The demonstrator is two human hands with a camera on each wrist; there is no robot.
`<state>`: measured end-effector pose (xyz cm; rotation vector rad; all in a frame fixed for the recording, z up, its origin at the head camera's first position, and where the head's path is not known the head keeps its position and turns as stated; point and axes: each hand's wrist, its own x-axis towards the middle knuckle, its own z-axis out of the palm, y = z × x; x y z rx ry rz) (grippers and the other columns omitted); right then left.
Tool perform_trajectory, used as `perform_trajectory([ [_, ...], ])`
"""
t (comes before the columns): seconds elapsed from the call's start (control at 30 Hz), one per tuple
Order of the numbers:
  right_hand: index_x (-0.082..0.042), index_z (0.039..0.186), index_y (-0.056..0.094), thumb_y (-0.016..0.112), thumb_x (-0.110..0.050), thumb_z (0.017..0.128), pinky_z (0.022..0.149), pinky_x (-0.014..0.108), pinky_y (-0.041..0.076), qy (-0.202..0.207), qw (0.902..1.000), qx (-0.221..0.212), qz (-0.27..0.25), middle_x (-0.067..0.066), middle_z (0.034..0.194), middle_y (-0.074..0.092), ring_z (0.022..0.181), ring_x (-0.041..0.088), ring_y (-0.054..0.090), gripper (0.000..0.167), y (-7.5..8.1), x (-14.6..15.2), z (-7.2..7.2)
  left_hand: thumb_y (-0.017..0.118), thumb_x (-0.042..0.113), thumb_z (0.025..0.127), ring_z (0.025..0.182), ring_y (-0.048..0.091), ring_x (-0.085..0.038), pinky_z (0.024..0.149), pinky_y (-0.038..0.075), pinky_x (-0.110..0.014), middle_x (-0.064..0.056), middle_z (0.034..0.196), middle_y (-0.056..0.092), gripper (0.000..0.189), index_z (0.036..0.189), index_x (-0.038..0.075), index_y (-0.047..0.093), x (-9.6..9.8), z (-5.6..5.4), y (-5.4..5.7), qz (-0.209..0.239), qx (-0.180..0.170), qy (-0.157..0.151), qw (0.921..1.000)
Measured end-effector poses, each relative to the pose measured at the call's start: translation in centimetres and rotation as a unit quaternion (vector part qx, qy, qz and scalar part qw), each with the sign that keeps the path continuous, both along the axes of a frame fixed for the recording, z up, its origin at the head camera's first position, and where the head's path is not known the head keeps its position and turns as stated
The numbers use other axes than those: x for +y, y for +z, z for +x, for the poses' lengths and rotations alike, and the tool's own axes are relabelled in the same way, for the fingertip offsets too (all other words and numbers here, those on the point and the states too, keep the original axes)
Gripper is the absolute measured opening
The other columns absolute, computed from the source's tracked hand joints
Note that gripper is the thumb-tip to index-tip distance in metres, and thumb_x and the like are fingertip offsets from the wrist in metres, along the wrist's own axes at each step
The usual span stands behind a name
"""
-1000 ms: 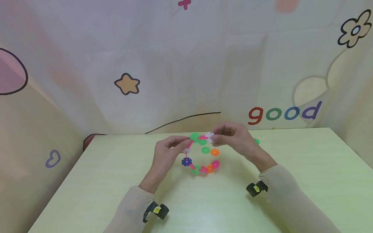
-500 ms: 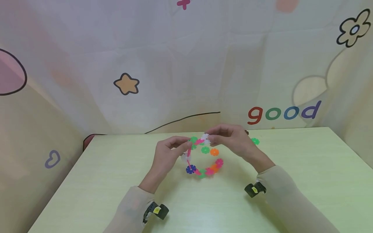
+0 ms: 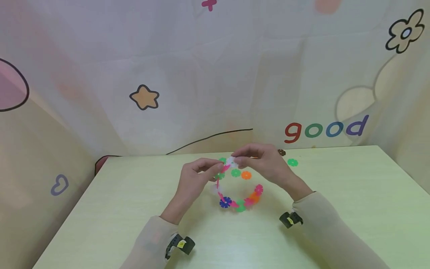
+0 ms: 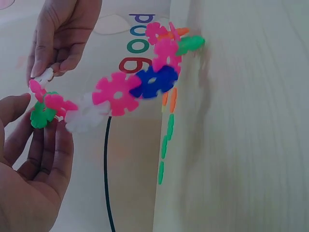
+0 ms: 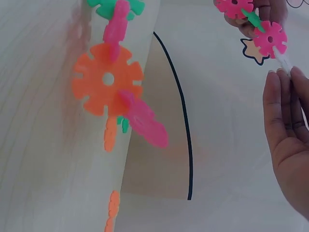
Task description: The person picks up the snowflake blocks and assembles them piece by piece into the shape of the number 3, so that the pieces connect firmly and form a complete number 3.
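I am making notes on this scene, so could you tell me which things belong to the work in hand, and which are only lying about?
In the work:
disc chain, held by the left hand
white disc, pinched by the right hand

Lying about, perhaps as spares:
loose green discs
loose orange discs
brown disc, partly hidden

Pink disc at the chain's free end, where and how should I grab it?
Probably pinch the pink disc across its flat faces at the outer rim, coming from your right with the right hand: that thin edge sticks out free, while the orange disc joins its other side.
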<state>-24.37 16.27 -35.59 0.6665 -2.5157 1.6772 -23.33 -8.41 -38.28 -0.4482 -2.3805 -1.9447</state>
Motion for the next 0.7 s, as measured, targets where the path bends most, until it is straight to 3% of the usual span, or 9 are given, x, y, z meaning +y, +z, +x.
perform_trajectory([
  [0.2,-0.004,0.116,0.082,0.079,-0.009,0.101,0.092,0.03,0.067,0.014,0.9997,0.013,-0.017,0.015,0.111,0.081,0.096,0.032,0.082,0.016,0.1,-1.1,0.1,0.08,0.021,0.102,0.094,0.073,-0.012,0.082,0.062,-0.026,-0.006,0.105,0.083,0.017,0.114,0.01,0.085,0.2,0.1,0.1,-0.024,0.012,0.005,0.9996],
  [0.33,-0.006,0.116,0.082,0.079,-0.011,0.102,0.096,0.038,0.067,0.013,0.9998,0.015,-0.006,0.013,0.112,0.082,0.098,0.029,0.082,0.016,0.1,-1.4,0.1,0.079,0.02,0.102,0.093,0.071,-0.012,0.081,0.06,-0.026,-0.006,0.101,0.082,0.015,0.11,0.009,0.085,0.2,0.1,0.0,-0.035,0.014,0.013,0.9992],
  [0.47,-0.009,0.119,0.082,0.079,-0.018,0.103,0.1,0.045,0.067,-0.01,0.9997,0.014,0.015,0.009,0.112,0.082,0.098,0.021,0.082,0.018,0.5,-0.7,0.0,0.078,0.02,0.103,0.092,0.069,-0.012,0.082,0.059,-0.027,-0.008,0.101,0.082,0.015,0.11,0.008,0.085,0.2,0.0,0.1,-0.04,0.015,0.019,0.9989],
  [0.67,-0.011,0.128,0.079,0.079,-0.026,0.104,0.096,0.026,0.065,-0.072,0.997,-0.019,0.022,0.011,0.115,0.082,0.096,0.012,0.081,0.028,0.9,2.7,-1.2,0.08,0.018,0.101,0.093,0.069,-0.011,0.084,0.058,-0.026,-0.006,0.099,0.082,0.013,0.108,0.008,0.084,0.3,0.0,0.0,-0.029,0.006,0.022,0.9993],
  [0.7,-0.011,0.13,0.078,0.078,-0.027,0.105,0.099,0.029,0.065,-0.082,0.9959,-0.028,0.028,0.012,0.117,0.082,0.098,0.013,0.081,0.029,0.8,3.4,-1.5,0.08,0.018,0.101,0.093,0.069,-0.011,0.084,0.058,-0.027,-0.005,0.098,0.082,0.013,0.107,0.008,0.084,0.3,-0.1,0.0,-0.027,0.005,0.021,0.9994],
])
